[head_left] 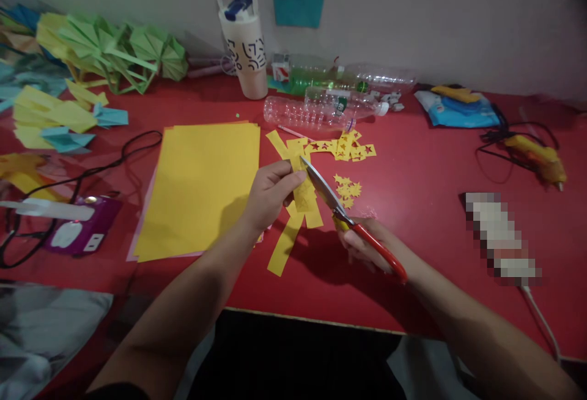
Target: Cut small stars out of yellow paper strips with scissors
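My left hand [273, 195] pinches a yellow paper strip [303, 192] between thumb and fingers, above the red table. Faint marks show on the strip. My right hand [369, 244] grips red-handled scissors [328, 189], their blade tips at the strip's upper part beside my left thumb. Whether the blades touch the paper I cannot tell. Under and around the strip lie more yellow paper strips [285, 247]. A small pile of yellow paper stars [348, 189] sits right of the blades, and behind it are strips with star-shaped holes [343, 146].
Left of my hands lies a stack of yellow paper sheets [202, 186]. Plastic bottles [307, 112] and a white tumbler [245, 51] stand or lie at the back. Folded paper pieces [110, 45] and a purple power strip [85, 229] are left; a yellow glue gun [539, 155] is right.
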`<state>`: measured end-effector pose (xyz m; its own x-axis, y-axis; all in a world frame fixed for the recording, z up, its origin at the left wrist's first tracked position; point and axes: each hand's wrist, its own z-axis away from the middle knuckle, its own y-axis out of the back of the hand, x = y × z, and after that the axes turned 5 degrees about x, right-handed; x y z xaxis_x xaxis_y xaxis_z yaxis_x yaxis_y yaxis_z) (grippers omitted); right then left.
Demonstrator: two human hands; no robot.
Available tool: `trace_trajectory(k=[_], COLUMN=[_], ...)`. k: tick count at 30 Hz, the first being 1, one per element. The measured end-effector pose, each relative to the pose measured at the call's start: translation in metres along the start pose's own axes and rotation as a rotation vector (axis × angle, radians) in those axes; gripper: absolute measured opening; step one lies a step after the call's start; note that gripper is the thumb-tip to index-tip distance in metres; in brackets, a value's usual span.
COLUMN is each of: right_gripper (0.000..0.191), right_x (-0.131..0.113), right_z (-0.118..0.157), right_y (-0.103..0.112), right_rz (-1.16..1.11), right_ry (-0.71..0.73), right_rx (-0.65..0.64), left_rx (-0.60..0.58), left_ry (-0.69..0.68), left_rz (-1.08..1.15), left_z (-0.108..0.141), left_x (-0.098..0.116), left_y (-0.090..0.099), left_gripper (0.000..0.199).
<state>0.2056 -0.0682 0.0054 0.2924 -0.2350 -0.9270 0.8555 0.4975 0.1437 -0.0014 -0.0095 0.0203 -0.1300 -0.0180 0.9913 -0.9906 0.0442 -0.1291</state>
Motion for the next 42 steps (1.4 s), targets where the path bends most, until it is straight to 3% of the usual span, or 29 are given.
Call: trace_trajectory(k=[11, 16, 24, 32, 42], right_gripper=[0.056, 0.057, 0.058, 0.059, 0.064], right_x=[0.001, 0.001, 0.009, 0.007, 0.004], right_z=[0.000, 0.000, -0.002, 0.000, -0.001], right_y=[0.002, 0.004, 0.004, 0.002, 0.005], right_rz=[0.025, 0.042, 0.027, 0.004, 0.072], right_ry=[-0.003, 0.000, -0.003, 0.055, 0.005], right_rx=[0.052, 0.053, 0.068, 0.055, 0.078], left_rx=[0.008, -0.044, -0.053, 0.016, -0.022], left_ry=[-0.062, -0.026, 0.082, 0.047, 0.087], left_rz=[0.076, 0.142, 0.158, 0.110, 0.160], left_z=[-0.005, -0.006, -0.005, -0.004, -0.005], left_x=[-0.004, 0.003, 0.002, -0.003, 0.003], left_y=[0.005, 0.006, 0.004, 0.000, 0.004], left_gripper=[0.027, 0.016, 0.017, 0.019, 0.015])
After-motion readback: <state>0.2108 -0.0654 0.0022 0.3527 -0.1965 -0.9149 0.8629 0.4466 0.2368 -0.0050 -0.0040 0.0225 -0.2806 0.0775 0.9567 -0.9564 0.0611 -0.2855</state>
